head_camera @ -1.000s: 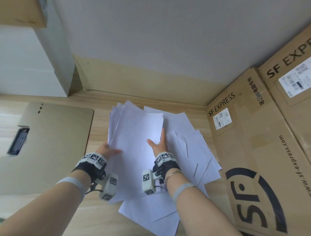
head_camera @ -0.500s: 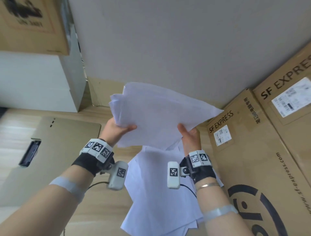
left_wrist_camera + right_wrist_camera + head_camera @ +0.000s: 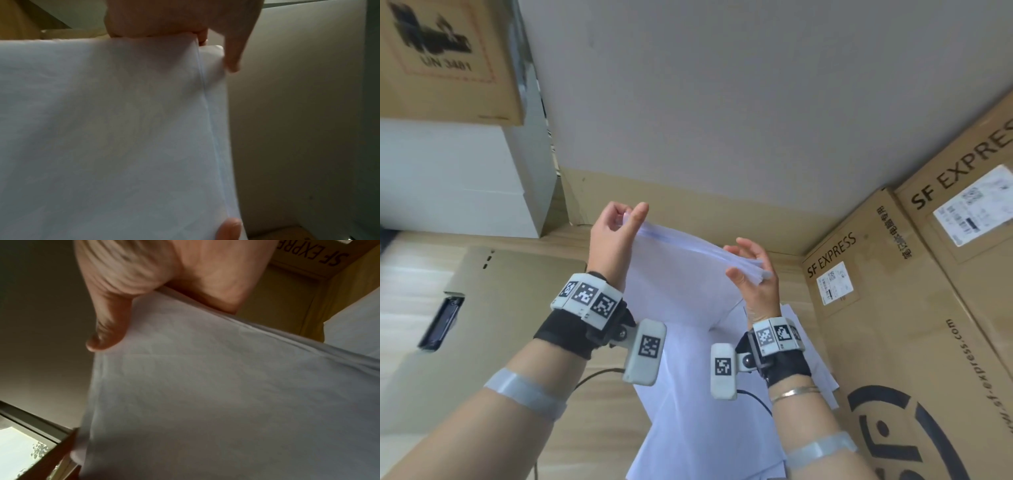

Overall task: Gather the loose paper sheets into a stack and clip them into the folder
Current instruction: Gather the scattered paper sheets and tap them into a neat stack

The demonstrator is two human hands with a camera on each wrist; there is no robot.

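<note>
Above the table I hold a stack of white paper sheets [image 3: 681,274] upright. My left hand [image 3: 628,214] pinches its top left corner between thumb and fingers. At the top right corner, my right hand [image 3: 743,260] curls round the edge with the thumb in front. The left wrist view shows the sheets [image 3: 113,129] hanging below my fingers [image 3: 232,53]; the right wrist view shows my thumb [image 3: 107,331] on the paper [image 3: 226,386]. More loose sheets [image 3: 688,411] lie on the table under the stack. The beige folder [image 3: 510,308] lies flat at the left, its black clip [image 3: 441,322] near its left edge.
Large SF Express cardboard boxes [image 3: 911,342] stand along the right side. At the back left a white box [image 3: 448,178] carries a cardboard box [image 3: 448,58]. A grey wall closes the back. Bare wooden table [image 3: 592,428] shows between the folder and the sheets.
Both hands have lifted a bundle of sheets off the table and turned it upright. The grips have shifted to the top corners. Other sheets stay on the table.
</note>
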